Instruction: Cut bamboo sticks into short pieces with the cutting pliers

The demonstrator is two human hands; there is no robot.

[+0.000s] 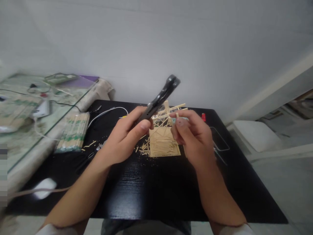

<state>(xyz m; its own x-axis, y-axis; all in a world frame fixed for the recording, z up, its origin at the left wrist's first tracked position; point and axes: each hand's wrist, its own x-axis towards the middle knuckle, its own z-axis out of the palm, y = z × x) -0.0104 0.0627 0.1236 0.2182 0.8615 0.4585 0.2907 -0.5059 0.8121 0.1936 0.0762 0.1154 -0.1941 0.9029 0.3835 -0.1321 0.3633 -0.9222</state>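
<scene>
My left hand is closed around a long, slim black tool with shiny edges and a slot in its side. The tool slants up to the right, and its exact kind is unclear. Opposite it, my right hand pinches a short piece of wooden stick between thumb and fingertips. Between and behind my hands stands a small framework of thin wooden sticks, partly covered by my right fingers. Below it lies a square wooden base with many loose sticks on it.
Stick offcuts and crumbs litter the black table. Scissors lie beside my left forearm. A bag of wooden sticks, a white cable and a white object are at left; a red item sits far right.
</scene>
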